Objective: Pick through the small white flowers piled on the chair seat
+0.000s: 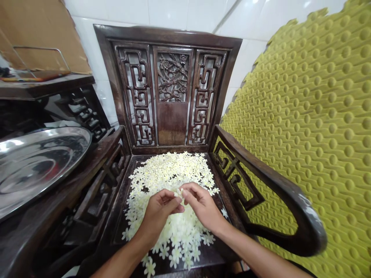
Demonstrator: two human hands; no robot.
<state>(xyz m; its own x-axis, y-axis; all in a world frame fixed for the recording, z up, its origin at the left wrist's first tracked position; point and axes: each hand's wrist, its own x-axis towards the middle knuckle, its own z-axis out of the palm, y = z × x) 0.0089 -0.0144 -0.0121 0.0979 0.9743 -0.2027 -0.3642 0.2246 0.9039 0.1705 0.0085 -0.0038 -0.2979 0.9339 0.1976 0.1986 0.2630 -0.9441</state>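
Note:
My left hand (162, 208) and my right hand (199, 202) meet above the middle of a dark wooden chair seat. Between their pinched fingertips is a small white flower (180, 194), touched by both hands and partly covered by the fingers. Whether more than one flower is held I cannot tell. Beneath and around the hands, many loose white five-petalled flowers (174, 166) lie spread over the seat (118, 231), densest toward the backrest. A single flower (224, 212) rests apart near the seat's right edge.
A carved backrest (174, 119) rises behind the seat, with curved armrests (278, 189) at both sides. On the left stand a shiny metal tray (78, 139) and a dark side table (58, 82) against cardboard (43, 31). A yellow bumpy foam mat (319, 96) leans at the right.

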